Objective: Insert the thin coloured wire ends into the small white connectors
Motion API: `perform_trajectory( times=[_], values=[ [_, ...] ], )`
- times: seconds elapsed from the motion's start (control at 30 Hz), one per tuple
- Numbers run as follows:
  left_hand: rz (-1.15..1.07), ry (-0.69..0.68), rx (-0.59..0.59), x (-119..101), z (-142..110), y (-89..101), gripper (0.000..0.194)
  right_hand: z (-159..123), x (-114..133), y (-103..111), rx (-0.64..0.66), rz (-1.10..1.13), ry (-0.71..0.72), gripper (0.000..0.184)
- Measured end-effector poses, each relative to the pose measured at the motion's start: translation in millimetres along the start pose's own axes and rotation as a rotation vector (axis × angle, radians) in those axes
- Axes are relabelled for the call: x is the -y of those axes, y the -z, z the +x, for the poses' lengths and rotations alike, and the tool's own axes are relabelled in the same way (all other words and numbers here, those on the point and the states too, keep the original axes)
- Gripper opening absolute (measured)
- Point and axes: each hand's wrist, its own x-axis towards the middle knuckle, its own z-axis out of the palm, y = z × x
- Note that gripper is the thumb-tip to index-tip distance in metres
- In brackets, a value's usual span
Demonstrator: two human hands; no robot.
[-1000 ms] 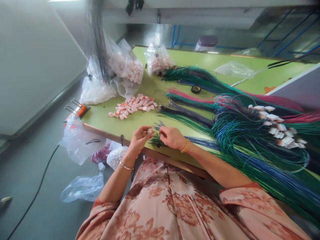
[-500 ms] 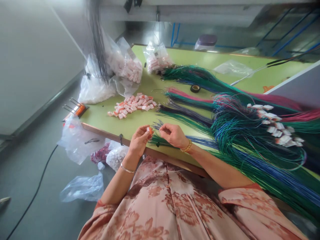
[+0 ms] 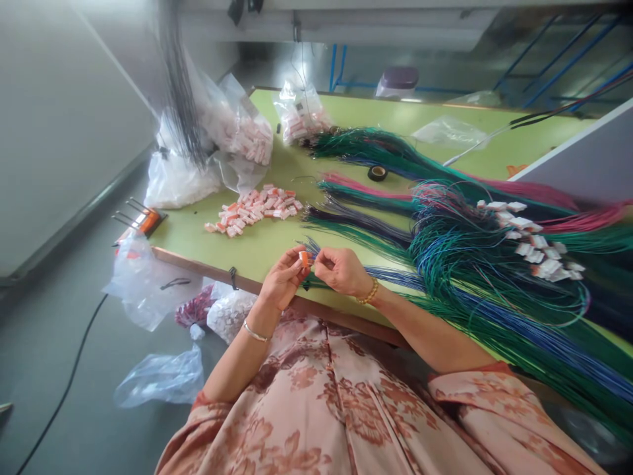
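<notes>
Between the thumb and fingers of my left hand (image 3: pixel 283 280) is a small white and orange connector housing (image 3: pixel 304 258). My right hand (image 3: pixel 342 270) is pinched close beside it, its fingertips at the connector's right side. A thin wire end seems to be in that pinch, though it is too small to make out clearly. Blue wires (image 3: pixel 395 277) run along the table under and beyond my right wrist. Past my hands lies a loose pile of similar connectors (image 3: pixel 257 210). Dark wires with bare ends (image 3: pixel 356 221) lie just behind my right hand.
A large tangle of green wires (image 3: pixel 445 231) with white connectors (image 3: pixel 544 254) covers the right side. Bags of connectors (image 3: pixel 242 135) stand at the back left. A black tape roll (image 3: pixel 377 173) lies mid-table. An orange pronged fixture (image 3: pixel 143 221) sits at the left corner.
My left hand has moved slightly right and turned the connector, so its orange side shows more. The two hands are closer together. The whole view has shifted a little.
</notes>
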Motion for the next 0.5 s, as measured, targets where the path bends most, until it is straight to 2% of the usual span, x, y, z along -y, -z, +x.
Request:
perform_trajectory(
  times=[0.23, 0.5],
  values=[
    [0.057, -0.037, -0.013, 1, 1, 2.1, 0.034, 0, -3, 0, 0.033, 0.051, -0.014, 0.017],
    [0.089, -0.111, -0.106, 5, -2, -5.0, 0.039, 1, -11, -9, 0.033, 0.099, 0.036, 0.019]
  ],
)
